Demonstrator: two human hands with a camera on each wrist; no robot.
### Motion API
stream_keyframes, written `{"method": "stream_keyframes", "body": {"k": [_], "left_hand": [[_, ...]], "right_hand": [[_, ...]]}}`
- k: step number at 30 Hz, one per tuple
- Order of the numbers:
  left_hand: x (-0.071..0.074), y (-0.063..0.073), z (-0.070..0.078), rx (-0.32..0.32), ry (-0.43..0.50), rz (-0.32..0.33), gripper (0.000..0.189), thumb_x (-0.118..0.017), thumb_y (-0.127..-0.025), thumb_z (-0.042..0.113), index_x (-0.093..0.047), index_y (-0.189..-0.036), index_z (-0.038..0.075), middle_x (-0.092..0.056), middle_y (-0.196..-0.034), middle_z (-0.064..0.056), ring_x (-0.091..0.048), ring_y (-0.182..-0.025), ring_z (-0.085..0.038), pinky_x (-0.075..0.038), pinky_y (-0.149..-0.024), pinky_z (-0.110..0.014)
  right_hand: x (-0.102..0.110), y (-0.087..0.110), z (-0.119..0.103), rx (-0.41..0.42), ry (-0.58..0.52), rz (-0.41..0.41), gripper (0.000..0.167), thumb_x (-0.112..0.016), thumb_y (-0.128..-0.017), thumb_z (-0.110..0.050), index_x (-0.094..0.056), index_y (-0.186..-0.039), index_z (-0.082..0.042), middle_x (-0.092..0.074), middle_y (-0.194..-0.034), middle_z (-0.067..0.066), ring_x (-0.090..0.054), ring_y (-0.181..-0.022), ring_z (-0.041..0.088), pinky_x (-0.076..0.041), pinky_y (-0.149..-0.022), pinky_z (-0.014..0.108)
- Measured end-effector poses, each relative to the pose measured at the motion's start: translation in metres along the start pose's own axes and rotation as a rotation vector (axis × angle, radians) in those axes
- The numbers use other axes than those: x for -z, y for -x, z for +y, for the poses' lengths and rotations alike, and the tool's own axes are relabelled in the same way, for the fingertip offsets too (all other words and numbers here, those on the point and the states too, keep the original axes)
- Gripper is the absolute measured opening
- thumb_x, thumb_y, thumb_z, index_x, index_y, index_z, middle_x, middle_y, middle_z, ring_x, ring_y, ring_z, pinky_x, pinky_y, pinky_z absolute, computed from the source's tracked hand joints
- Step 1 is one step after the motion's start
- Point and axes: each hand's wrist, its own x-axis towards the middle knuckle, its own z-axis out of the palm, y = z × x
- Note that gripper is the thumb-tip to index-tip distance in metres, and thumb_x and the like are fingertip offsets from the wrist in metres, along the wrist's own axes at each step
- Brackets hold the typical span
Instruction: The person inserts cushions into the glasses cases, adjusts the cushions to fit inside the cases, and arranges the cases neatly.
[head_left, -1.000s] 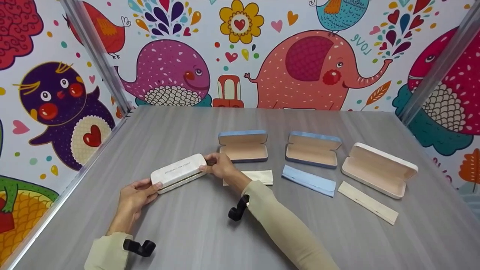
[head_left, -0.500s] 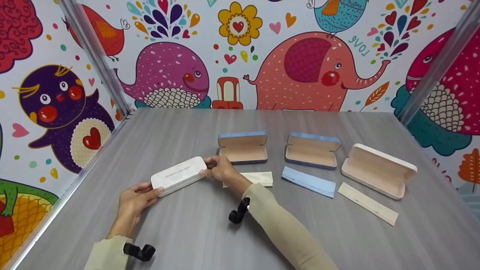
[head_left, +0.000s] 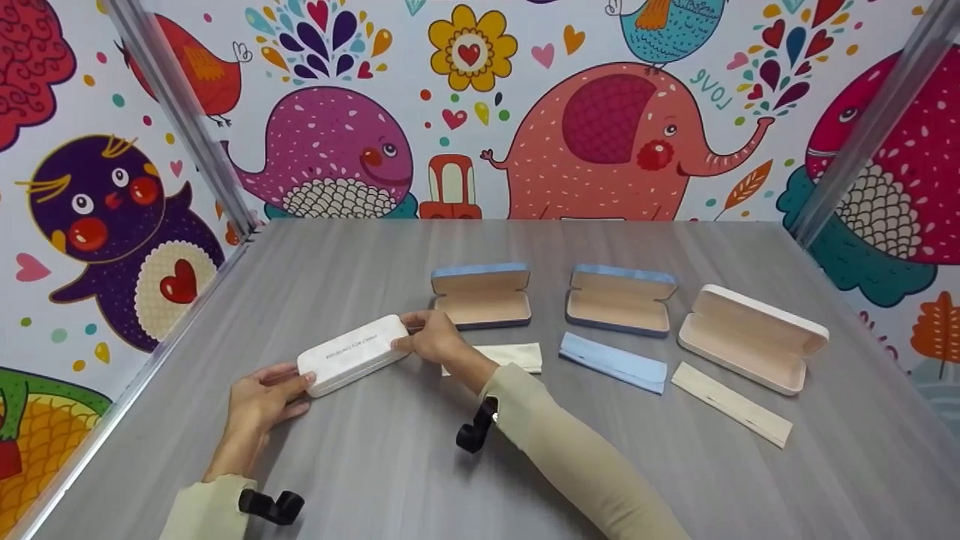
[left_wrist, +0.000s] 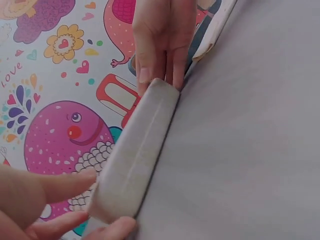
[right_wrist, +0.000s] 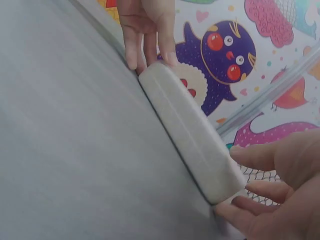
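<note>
A closed white glasses case [head_left: 351, 354] with small dark lettering on its lid lies on the table, tilted so that its right end is farther back. My left hand [head_left: 259, 397] holds its left end, thumb on the lid's corner and fingers round the end. At the opposite end my right hand [head_left: 436, 339] grips it the same way. In the left wrist view the seam of the case [left_wrist: 137, 150] is a thin line with no gap. The right wrist view shows the case [right_wrist: 190, 135] resting on the tabletop between both hands.
Two open blue glasses cases [head_left: 482, 307] [head_left: 619, 309] and an open white one [head_left: 742, 349] stand to the right. Before them lie a cream folded cloth [head_left: 517, 358], partly behind my right forearm, a blue one [head_left: 613, 364] and another cream one [head_left: 731, 405]. Patterned walls [head_left: 480, 112] border the table.
One second ago a gap showed between the lid and base of the white case; the lid has come down and the gap is gone. Both hands have stayed at its ends.
</note>
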Motion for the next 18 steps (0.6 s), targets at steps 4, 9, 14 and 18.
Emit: {"method": "stream_keyframes", "body": {"k": [4, 9, 14, 18], "left_hand": [[0.001, 0.004, 0.009, -0.024, -0.087, 0.059, 0.059, -0.074, -0.091, 0.019, -0.050, -0.140, -0.003, -0.057, -0.133, -0.020, -0.063, -0.080, -0.001, -0.059, -0.068, -0.021], [-0.004, 0.011, 0.020, -0.101, -0.172, 0.100, 0.054, -0.068, -0.096, 0.027, -0.054, -0.139, -0.001, -0.056, -0.134, -0.019, -0.061, -0.090, -0.005, -0.057, -0.069, -0.018], [-0.009, 0.016, 0.029, -0.162, -0.185, 0.100, 0.051, -0.064, -0.098, 0.034, -0.057, -0.137, 0.002, -0.064, -0.127, -0.015, -0.063, -0.087, -0.001, -0.057, -0.068, -0.017], [-0.015, 0.020, 0.034, -0.208, -0.170, 0.091, 0.048, -0.062, -0.099, 0.036, -0.060, -0.134, 0.003, -0.071, -0.118, -0.006, -0.064, -0.080, 0.006, -0.058, -0.069, -0.017]], "right_hand": [[0.006, 0.008, -0.011, 0.011, 0.003, -0.012, 0.037, -0.077, -0.087, -0.013, -0.069, -0.121, -0.002, -0.069, -0.126, 0.013, -0.063, -0.118, 0.025, -0.051, -0.098, 0.032], [0.020, 0.017, -0.019, 0.041, -0.032, -0.051, 0.032, -0.072, -0.092, -0.018, -0.070, -0.118, -0.001, -0.070, -0.120, 0.013, -0.064, -0.109, 0.023, -0.053, -0.091, 0.031], [0.034, 0.026, -0.021, 0.098, -0.025, -0.054, 0.027, -0.070, -0.094, -0.020, -0.072, -0.116, -0.004, -0.071, -0.117, 0.010, -0.064, -0.107, 0.020, -0.053, -0.091, 0.032], [0.047, 0.034, -0.021, 0.125, -0.010, -0.062, 0.024, -0.068, -0.095, -0.021, -0.073, -0.115, -0.008, -0.071, -0.115, 0.006, -0.063, -0.103, 0.016, -0.053, -0.088, 0.032]]}}
